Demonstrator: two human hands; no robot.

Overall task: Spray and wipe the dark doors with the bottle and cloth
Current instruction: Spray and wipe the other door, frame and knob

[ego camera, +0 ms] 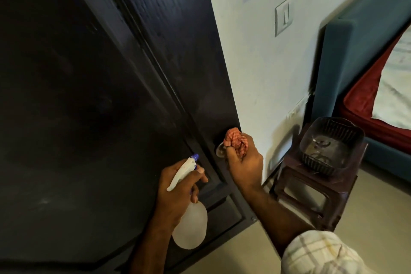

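Dark door (89, 95): fills the left of the view, a stiff panelled surface with faint smears; it should take firm rubbing without giving way.
Wall (255, 73): pale, just right of the door edge, with a switch plate (284, 15).
Bed (378, 73): far right, teal frame, red sheet.
Plastic stool (311, 196): brown, near the wall, carrying a dark basket (331, 142).
Spray bottle (189, 224): translucent, seemingly light, white trigger head and blue nozzle aimed at the door; best held round the neck.
Left hand (178, 189): fingers wrapped round the bottle neck, forefinger out near the trigger.
Right hand (244, 162): fingers clenched on the cloth, pressing it against the knob.
Cloth (235, 140): red-checked, soft, bunched into a wad; it bunches easily, so a full fist suits.
Door knob (219, 150): metal, round, likely slippery, partly hidden by the cloth.
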